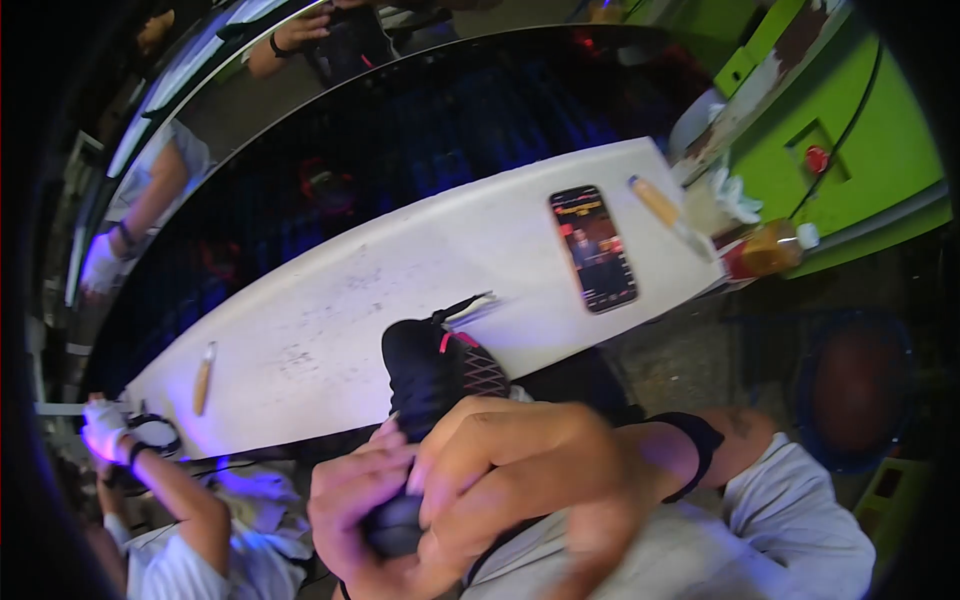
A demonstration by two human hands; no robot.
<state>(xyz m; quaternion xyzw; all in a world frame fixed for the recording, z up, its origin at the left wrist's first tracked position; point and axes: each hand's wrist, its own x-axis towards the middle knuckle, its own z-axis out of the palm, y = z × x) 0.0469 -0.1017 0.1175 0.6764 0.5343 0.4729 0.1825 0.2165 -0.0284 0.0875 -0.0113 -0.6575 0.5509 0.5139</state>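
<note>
A black shoe (pixel 425 375) with a criss-cross patterned side and a pink-red accent is held over the near edge of the white worktop (pixel 330 290). A thin black strap or lace sticks out from its far end. Around the near part of the shoe, the fingers of my left hand (pixel 360 505) are closed. My right hand (pixel 530 480) curls over the shoe from the right, its fingers bent against my left fingers and partly blurred. Between the hands shows a dark rounded part (pixel 393 525) of what I hold. My palms hide the rest.
On the worktop lie a lit phone (pixel 592 248), a wooden-handled tool (pixel 660 208) and another at the left (pixel 204 378). A bottle of amber liquid (pixel 770 250) stands by the green machine (pixel 860 190). Beyond runs a dark surface (pixel 420 120). A co-worker's gloved hand (pixel 103 428) is at left.
</note>
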